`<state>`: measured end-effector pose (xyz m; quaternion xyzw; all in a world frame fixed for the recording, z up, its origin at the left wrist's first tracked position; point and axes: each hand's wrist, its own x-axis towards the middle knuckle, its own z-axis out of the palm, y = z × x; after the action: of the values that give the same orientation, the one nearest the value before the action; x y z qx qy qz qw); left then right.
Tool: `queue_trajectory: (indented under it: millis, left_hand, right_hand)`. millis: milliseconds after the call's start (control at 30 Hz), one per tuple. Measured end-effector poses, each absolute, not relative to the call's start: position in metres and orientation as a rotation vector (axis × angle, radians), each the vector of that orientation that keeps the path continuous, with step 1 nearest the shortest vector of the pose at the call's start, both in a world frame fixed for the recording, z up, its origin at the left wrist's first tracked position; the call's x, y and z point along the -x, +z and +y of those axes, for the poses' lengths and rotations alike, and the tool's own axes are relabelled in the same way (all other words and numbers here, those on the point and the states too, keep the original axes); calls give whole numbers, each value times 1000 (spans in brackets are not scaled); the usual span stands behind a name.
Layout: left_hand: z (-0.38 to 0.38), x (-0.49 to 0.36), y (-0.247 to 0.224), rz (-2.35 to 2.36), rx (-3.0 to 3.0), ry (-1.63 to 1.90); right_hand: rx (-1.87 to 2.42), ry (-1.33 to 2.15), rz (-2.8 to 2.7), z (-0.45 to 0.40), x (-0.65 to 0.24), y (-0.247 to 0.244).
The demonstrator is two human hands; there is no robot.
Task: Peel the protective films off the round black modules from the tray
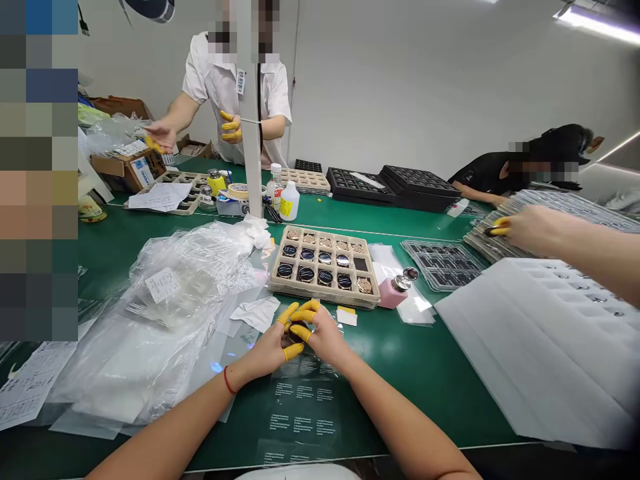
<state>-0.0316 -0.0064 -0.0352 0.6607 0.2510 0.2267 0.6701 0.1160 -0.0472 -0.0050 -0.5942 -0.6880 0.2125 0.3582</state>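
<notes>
Both of my hands meet just in front of the beige tray, with yellow finger cots on the fingertips. Between them is a dark round watch head, partly covered by the fingers. My left hand, a red string at its wrist, grips it from the left. My right hand closes on it from the right. Beneath the hands lies a clear film sheet printed with small white text blocks. The beige tray holds rows of watch heads, some with dark faces, others showing rose-gold movements.
Plastic bags pile up at left, near a crumpled white cloth. Right of the tray are a pink pump bottle, clear blister trays and white foam sheets. A post rises behind. Co-workers' hands reach in at back left and right.
</notes>
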Motion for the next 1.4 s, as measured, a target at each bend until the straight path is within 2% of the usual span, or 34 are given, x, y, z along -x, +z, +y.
queue_trajectory:
  millis: [167, 333, 433, 700, 800, 900, 1033, 1400]
  left_hand:
    - [-4, 35, -25, 664, -1674, 451]
    - [0, 40, -13, 716, -1633, 416]
    - [1, 41, -10, 680, -1597, 379]
    - [2, 38, -14, 698, -1633, 445]
    - [1, 37, -12, 672, -1554, 453]
    - [0, 37, -11, 624, -1575, 503]
    - [-2, 35, -13, 628, -1563, 486]
    - [-1, 34, -16, 651, -1508, 505]
  right_hand:
    - [1575, 363, -1946, -47, -135, 6]
    - [2357, 262, -1916, -46, -187, 15]
    - [2509, 183, -1942, -45, -190, 5]
    - [2223, 316, -1926, -34, -161, -13]
    - [1756, 391, -1991, -44, -150, -4]
    - [1320, 318, -2103, -54, -130, -3]
    - [1347, 114, -2015, -52, -121, -12]
    - [1374, 13, -1968, -50, -119, -19]
